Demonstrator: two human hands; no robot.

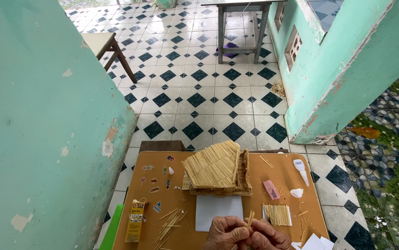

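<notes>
Both hands cut off below, left hand (225,233), right hand (268,237) pinching toothpick (250,219)

View: single head camera, worn by the person.
Position: above the near edge of the table (273,178).
Facing: forward and down, across the table to the tiled floor (199,78) and a far bench (241,28).
Nearness: hands (245,234) close, cut by the bottom edge.
Flanks: green wall (46,129) left, green pillar (347,69) right.
Shared: none, one view only.
</notes>
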